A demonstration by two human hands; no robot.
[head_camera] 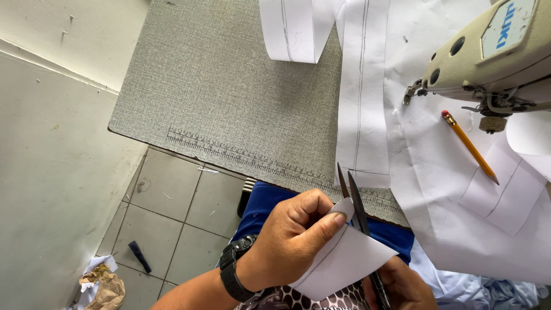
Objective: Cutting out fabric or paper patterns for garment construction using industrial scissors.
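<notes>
My left hand [293, 238], with a black watch on the wrist, pinches a small piece of white fabric [344, 258] with a drawn line on it, thumb on top near its upper corner. My right hand [402, 284], low in the frame and partly hidden under the piece, holds dark scissors [359, 209]. The blades point up and away from me, slightly parted, with the fabric's edge between them. Both hands are over my lap, just in front of the table's near edge.
A grey sewing table [218, 86] with a printed ruler along its near edge carries white fabric strips [361, 97], larger white cloth [436, 172] and a yellow pencil [469, 146]. A beige sewing machine head [493, 54] stands at the right. Tiled floor [166, 218] with paper scraps lies at the left.
</notes>
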